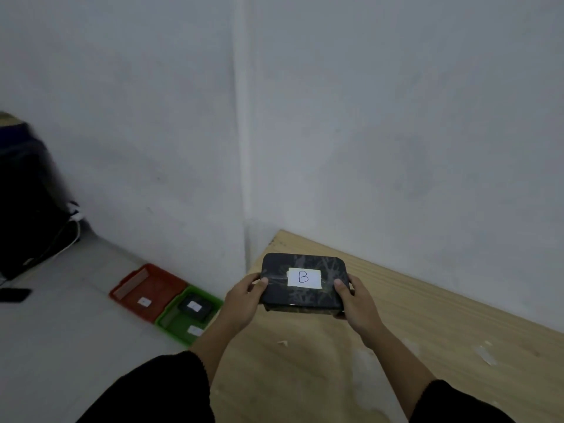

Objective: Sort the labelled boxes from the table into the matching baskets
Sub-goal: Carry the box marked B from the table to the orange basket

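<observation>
A dark box [305, 297] with a white label marked "B" is held level above the left end of the wooden table [427, 315]. My left hand [244, 300] grips its left edge and my right hand [357, 300] grips its right edge, thumbs on the lid. Down on the floor to the left sit a red basket [134, 285] with a small white label in it and a green basket [174, 328] that holds another dark labelled box [195, 306]. The letters on the basket labels are too small to read.
The table stands in the room's corner, against the white wall [396, 132]. A dark piece of furniture [24, 209] with white cables [73, 221] stands at the far left. A small dark object [15, 295] lies on the grey floor [61, 346].
</observation>
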